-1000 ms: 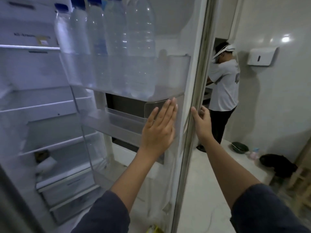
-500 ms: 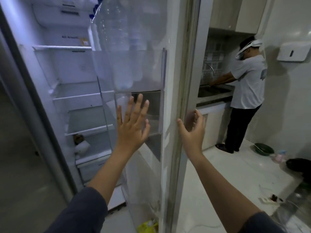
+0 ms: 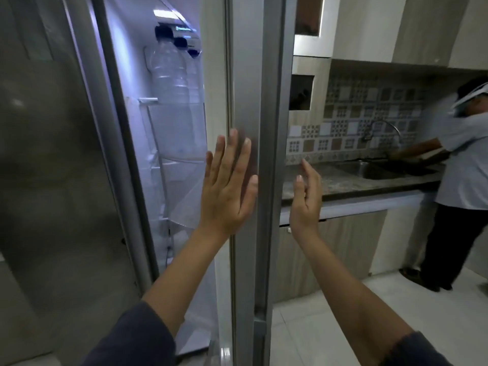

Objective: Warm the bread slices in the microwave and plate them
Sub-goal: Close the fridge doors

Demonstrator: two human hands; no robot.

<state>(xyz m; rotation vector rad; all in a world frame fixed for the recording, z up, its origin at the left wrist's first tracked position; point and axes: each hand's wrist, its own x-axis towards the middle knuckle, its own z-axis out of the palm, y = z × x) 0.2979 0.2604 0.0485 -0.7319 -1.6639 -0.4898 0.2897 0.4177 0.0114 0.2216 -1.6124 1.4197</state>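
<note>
Head view: the grey closed door [image 3: 47, 154] of the fridge fills the left side. Next to it, the open fridge door [image 3: 248, 75] stands edge-on to the camera. Its long axis is upright and its thin edge faces the viewer. Between the two doors a narrow, lit gap [image 3: 126, 75] shows the white inside of the fridge. Only this slim strip of room is left on the hinge-free side.

To the right of the door the space is wider. There is pale floor [image 3: 343, 326] and a stone counter [image 3: 343, 180] with a sink [image 3: 375, 170] and a curved tap [image 3: 383, 128]. Behind them is a patterned tile wall [image 3: 369, 101], with cupboards above [image 3: 383, 27] and below [image 3: 343, 241]. Another person [image 3: 459, 167] stands at the sink, well apart from the door.

A clear door shelf [image 3: 179, 133] on the door's inner face holds tall plastic bottles [image 3: 169, 75] with dark caps, all upright.

The left hand [image 3: 227, 191] lies flat against the door's edge, with the fingers straight and slightly spread and the palm pressing, gripping nothing. The right hand [image 3: 306, 202] hovers just beside the door's outer face. Its fingers are loose and lightly bent and hold nothing. Whether it touches the door cannot be told.

Where the bread slices are cannot be told from this view.
</note>
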